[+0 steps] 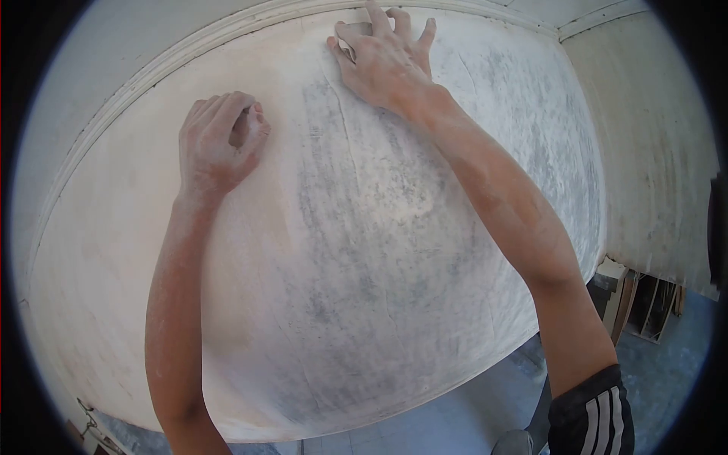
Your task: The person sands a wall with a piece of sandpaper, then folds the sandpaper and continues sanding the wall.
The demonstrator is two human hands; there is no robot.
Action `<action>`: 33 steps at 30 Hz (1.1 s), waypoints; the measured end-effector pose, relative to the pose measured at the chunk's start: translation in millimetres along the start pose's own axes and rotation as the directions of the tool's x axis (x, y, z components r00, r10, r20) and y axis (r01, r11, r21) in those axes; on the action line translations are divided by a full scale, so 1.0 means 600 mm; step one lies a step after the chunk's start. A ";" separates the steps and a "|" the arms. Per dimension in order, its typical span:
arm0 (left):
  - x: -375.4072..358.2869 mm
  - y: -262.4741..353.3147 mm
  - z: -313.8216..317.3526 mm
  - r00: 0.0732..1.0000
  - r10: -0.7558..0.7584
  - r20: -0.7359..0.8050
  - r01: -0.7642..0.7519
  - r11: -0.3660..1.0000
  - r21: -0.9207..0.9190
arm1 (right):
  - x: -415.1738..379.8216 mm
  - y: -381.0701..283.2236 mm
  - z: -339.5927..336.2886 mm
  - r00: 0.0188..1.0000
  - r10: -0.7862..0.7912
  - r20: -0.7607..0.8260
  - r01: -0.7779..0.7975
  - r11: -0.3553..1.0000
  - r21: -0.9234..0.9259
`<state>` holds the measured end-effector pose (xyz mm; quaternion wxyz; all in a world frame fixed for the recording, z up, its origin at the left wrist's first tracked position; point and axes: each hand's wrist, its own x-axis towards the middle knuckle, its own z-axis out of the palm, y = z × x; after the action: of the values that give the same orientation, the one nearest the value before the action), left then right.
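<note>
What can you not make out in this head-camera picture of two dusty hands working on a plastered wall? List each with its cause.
1. Anything inside the left hand: its curled fingers hide the palm.
2. Under the right hand: the palm lies flat on the wall, covering that patch.
3. Wooden pieces at lower right: small, cut off by the lens edge.
4. Grey object at the bottom: cropped by the frame.

A pale moulded cornice (152, 72) curves along the upper left, with the ceiling (91, 68) beyond it. To the right stands a streaked side wall (652, 152). Below that wall lean some wooden frames (644, 303), resting on a grey floor (667, 379). A black sleeve with white stripes (595, 413) shows at the lower right
</note>
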<state>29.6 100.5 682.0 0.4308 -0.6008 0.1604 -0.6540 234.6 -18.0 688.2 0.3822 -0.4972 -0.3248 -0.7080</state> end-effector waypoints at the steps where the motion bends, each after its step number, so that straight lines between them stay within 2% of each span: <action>1: -0.001 -0.001 -0.002 1.000 -0.016 0.003 0.016 1.000 0.004 | 0.003 -0.002 0.000 1.000 0.007 0.014 -0.007 1.000 -0.007; 4: -0.008 -0.004 -0.003 0.998 -0.051 0.032 0.050 0.998 0.039 | -0.082 0.012 -0.016 0.998 -0.042 -0.044 0.043 0.999 0.023; 7: -0.004 -0.005 -0.004 0.999 -0.002 0.053 0.000 0.999 0.037 | -0.086 0.032 -0.023 0.997 -0.066 -0.043 0.068 0.997 0.046; 10: -0.005 -0.001 -0.001 1.000 -0.018 0.025 0.017 0.999 0.039 | -0.015 0.038 -0.011 1.000 0.012 0.016 -0.012 1.000 -0.015; 13: -0.012 -0.005 -0.004 0.996 -0.070 0.056 0.069 0.997 0.016 | -0.034 0.018 -0.012 0.995 0.032 0.091 -0.027 0.998 -0.063; 16: -0.012 -0.008 -0.006 0.996 -0.024 0.085 0.020 0.999 0.045 | -0.099 0.026 -0.010 0.997 -0.066 -0.038 0.062 0.994 -0.093; 19: -0.011 -0.008 -0.006 0.997 -0.024 0.078 0.021 0.999 0.033 | -0.047 0.047 -0.002 0.998 -0.052 0.041 0.058 0.988 -0.144; 22: -0.015 -0.004 -0.004 0.995 -0.089 0.040 0.088 0.996 0.014 | -0.007 0.039 0.001 0.992 0.076 0.101 -0.058 0.984 -0.166; 25: -0.015 -0.001 -0.007 0.998 -0.067 -0.003 0.067 0.996 0.052 | -0.071 0.022 -0.011 0.993 -0.006 0.121 0.017 0.996 -0.090; 28: -0.011 -0.003 -0.011 1.000 -0.005 0.026 0.004 1.000 0.031 | -0.074 0.038 -0.025 0.982 -0.065 0.179 0.074 0.996 -0.040; 31: -0.013 0.001 -0.009 0.999 -0.032 -0.006 0.033 0.999 0.022 | -0.004 0.049 -0.009 0.967 0.045 0.252 -0.032 0.998 -0.055; 33: -0.015 0.003 -0.010 0.999 -0.047 0.004 0.046 0.998 0.030 | -0.009 0.027 0.001 0.970 0.076 0.232 -0.073 0.997 -0.019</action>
<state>24.1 104.6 673.4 0.4249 -0.5992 0.1355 -0.6649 249.9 -24.5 684.4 0.3653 -0.5905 -0.3449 -0.6316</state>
